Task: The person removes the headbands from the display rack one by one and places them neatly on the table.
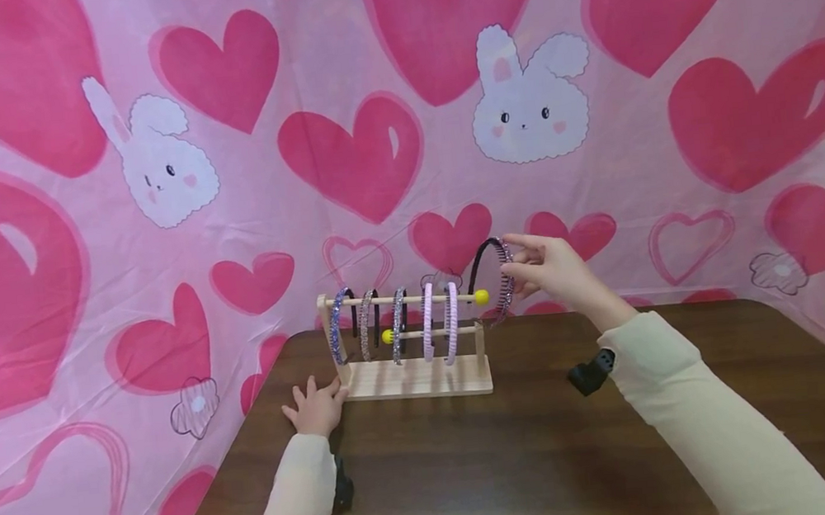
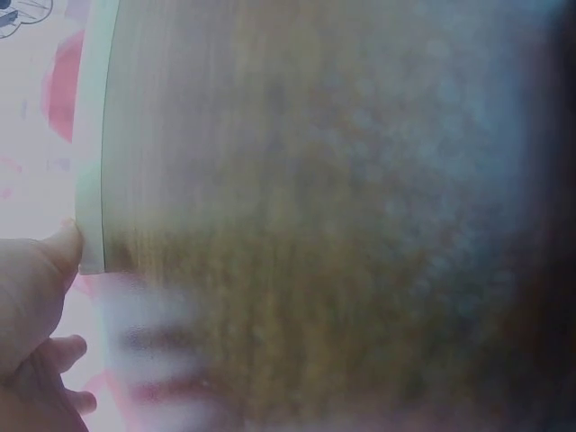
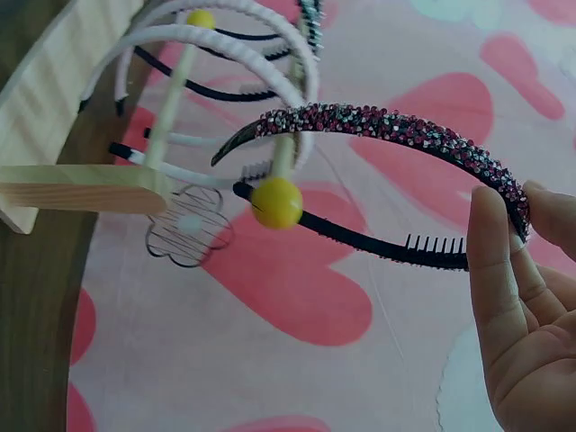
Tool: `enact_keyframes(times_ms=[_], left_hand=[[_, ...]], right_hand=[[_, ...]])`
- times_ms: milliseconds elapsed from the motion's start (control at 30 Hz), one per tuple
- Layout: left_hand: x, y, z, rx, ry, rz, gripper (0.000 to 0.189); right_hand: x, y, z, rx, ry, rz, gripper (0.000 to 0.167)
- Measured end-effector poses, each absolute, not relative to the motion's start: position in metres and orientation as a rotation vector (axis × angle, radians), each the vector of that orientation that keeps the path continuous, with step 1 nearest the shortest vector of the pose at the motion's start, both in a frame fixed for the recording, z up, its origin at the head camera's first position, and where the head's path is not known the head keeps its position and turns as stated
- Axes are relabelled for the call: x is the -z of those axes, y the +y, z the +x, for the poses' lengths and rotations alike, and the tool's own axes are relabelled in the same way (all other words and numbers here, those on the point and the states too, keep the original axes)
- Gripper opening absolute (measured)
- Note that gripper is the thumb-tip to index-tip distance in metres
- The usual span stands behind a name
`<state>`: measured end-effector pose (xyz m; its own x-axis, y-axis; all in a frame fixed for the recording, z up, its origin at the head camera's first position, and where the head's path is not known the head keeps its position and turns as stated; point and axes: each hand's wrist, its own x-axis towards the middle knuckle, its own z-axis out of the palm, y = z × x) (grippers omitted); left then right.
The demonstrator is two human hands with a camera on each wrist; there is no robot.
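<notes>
A wooden headband rack (image 1: 418, 377) stands on the table, its upper rod tipped with a yellow ball (image 1: 482, 296). My right hand (image 1: 549, 267) pinches a black toothed headband (image 3: 387, 126) covered in pink and silver stones, at the rod's right end. In the right wrist view its two arms lie on either side of the ball. Beside the rack's left end, my left hand (image 1: 317, 408) lies with fingers spread, its thumb touching the base. From the upper rod hang a blue headband (image 1: 336, 331), sparkly headbands (image 1: 398, 325) and two pale pink headbands (image 1: 452, 324).
A lower rod with its own yellow ball (image 1: 388, 337) faces left. The brown table (image 1: 477, 467) ends close behind the rack, against a pink cloth (image 1: 334, 66) printed with hearts and rabbits. Black wrist cameras (image 1: 592, 372) are strapped at both sleeves.
</notes>
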<state>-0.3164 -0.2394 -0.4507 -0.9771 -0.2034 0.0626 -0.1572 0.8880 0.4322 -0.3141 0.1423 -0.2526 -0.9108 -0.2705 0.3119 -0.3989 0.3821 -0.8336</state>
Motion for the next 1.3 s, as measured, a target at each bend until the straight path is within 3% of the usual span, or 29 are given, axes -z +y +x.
enact_keyframes(times_ms=[400,1300], left_hand=[[0.450,-0.239,-0.316,0.668,-2.940,0.271,0.044],[0.453,-0.239,-0.317,0.676,-2.920,0.265,0.045]], right_hand=[[0.259,0.180,-0.317,-1.667,-2.406,0.521,0.064],[0.347,0.207,-0.345,-1.894,-2.297,0.341,0.055]])
